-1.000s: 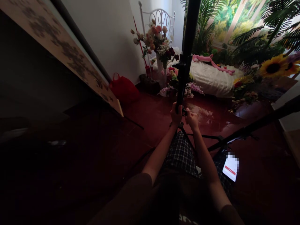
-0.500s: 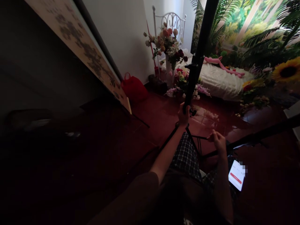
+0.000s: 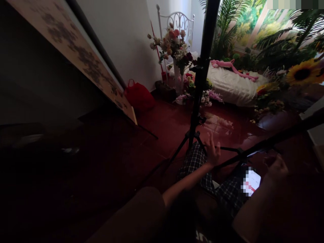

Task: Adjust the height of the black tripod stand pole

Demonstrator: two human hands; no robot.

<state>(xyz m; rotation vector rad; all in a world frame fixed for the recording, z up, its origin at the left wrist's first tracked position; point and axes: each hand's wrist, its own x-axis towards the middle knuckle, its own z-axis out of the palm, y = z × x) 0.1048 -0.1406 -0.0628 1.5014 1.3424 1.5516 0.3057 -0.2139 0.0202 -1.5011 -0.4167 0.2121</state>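
A black tripod stand (image 3: 198, 87) rises upright in front of my knees. My left hand (image 3: 213, 150) is off its pole, fingers spread and holding nothing, just right of the stand's lower joint. A second black pole (image 3: 273, 140) slants from the right edge toward my lap. My right hand (image 3: 277, 167) is beside that pole's lower side, its fingers curled; the dim light hides whether anything is in them. A lit phone (image 3: 253, 182) rests on my right thigh, on the checked cloth (image 3: 196, 160).
A tall patterned panel (image 3: 83, 60) leans at the left, with a red bag (image 3: 139, 96) by its foot. Flowers (image 3: 177, 44) and a bed (image 3: 230, 82) with a pink toy (image 3: 235, 67) stand ahead. A sunflower (image 3: 302, 74) is at the right.
My left hand has let go of the upright stand and moved right and down, its fingers opening. My right hand has moved right, past the slanting pole. The view has shifted slightly.
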